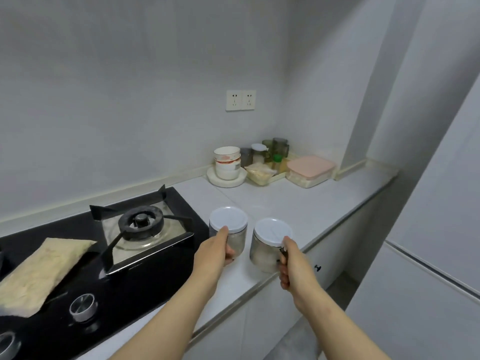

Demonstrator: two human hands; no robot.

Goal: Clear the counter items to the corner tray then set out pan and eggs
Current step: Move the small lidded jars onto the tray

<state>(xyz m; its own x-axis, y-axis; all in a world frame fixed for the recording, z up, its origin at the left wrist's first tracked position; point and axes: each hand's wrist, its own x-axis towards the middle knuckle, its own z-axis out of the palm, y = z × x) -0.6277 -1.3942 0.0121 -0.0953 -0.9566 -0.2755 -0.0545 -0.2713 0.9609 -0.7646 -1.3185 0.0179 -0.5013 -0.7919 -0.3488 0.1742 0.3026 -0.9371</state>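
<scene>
Jars are the load here, 2 of them: left jar (237, 242) and right jar (263, 253), side by side near the front edge of the counter (285, 203), just right of the stove (145, 229). Both are clear-walled with flat white lids and a pale filling inside. Whether they rest on the counter or hang just above it cannot be told.

The left hand (215, 252) wraps the left jar's body, thumb up at the lid rim, fingers curled round the far side. The right hand (291, 266) grips the right jar at its 4 o'clock side, thumb on the lid edge and fingers closed round what looks like a dark handle.

The tray (279, 175) lies in the corner at 1 o'clock from the jars, well apart from them and already crowded with bottles and cups. Stacked bowls (227, 162) stand at its 9 o'clock side and a pink-lidded box (309, 168) at its 3 o'clock side. A pale bag (41, 271) lies on the stove at 9 o'clock.

The jars look stiff and smooth, likely glass or hard plastic, so probably slippery and breakable if knocked together. With filling they should have some weight. The lids may only sit loose, so the body or handle seems the safer hold, with the thumb merely steadying the lid. Free room at the tray looks tight, so each jar likely needs setting down upright and gently, clear of the bowls.
</scene>
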